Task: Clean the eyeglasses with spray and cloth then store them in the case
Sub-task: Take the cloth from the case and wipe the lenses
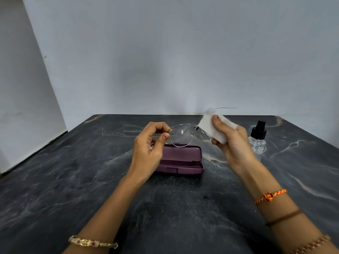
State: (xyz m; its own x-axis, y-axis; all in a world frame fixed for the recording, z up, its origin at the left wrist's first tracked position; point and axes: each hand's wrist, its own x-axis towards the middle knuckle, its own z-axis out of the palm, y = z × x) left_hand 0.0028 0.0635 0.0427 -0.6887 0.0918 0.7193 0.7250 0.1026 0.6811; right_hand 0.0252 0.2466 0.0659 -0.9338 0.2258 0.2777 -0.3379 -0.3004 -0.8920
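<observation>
Thin metal-framed eyeglasses are held in the air above the table. My left hand pinches the rim of the left lens between thumb and fingers. My right hand presses a folded white cloth around the right lens, which the cloth hides. One temple arm sticks out past the cloth toward the wall. A purple glasses case lies open on the table just below the glasses. A clear spray bottle with a black nozzle stands to the right of my right hand.
The dark marbled table runs back to a pale grey wall. Its left edge slants toward the near left corner. Bracelets and threads sit on both wrists.
</observation>
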